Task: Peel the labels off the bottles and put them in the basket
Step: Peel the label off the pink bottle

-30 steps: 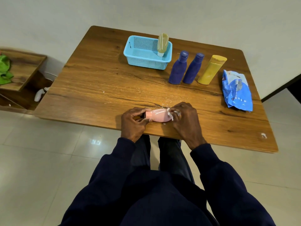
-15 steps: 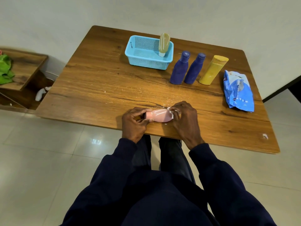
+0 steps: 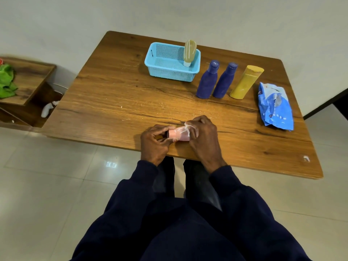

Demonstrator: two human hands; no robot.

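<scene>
Pink plastic bottle [image 3: 178,136], small, lying on its side near the front edge of the brown wood-grain table [image 3: 113,91]. I log it held between both hands. Whether it rests on the tabletop or sits just above it, I cannot tell.

Left hand [image 3: 153,145]: fingers curled round the bottle's cap end. The grip matches that of a second ago.

Right hand [image 3: 204,140]: clenched over the bottle's other end and pinching the white label film [image 3: 185,128]. It now covers more of the bottle than a second ago, so less pink shows between the hands.

White label film: a second ago it was a small tuft at the bottle's right end. Now it is thin strands drawn across the upper side. I judge the label is coming away in shreds rather than as one sheet. The peel is under way but not finished, and this bottle is not ready for the basket.

Light blue perforated plastic basket [image 3: 170,73], far side of the table. It holds one pale yellow-green bottle [image 3: 189,50], standing cap down against the right wall.

One purple plastic bottle [image 3: 207,82], a second purple bottle [image 3: 225,81] and a yellow plastic bottle [image 3: 244,82] stand upright in a row just right of the basket, unmoved. I cannot tell whether they carry labels.

Crumpled blue packet [image 3: 275,107] lies at the table's right side, unmoved.
</scene>
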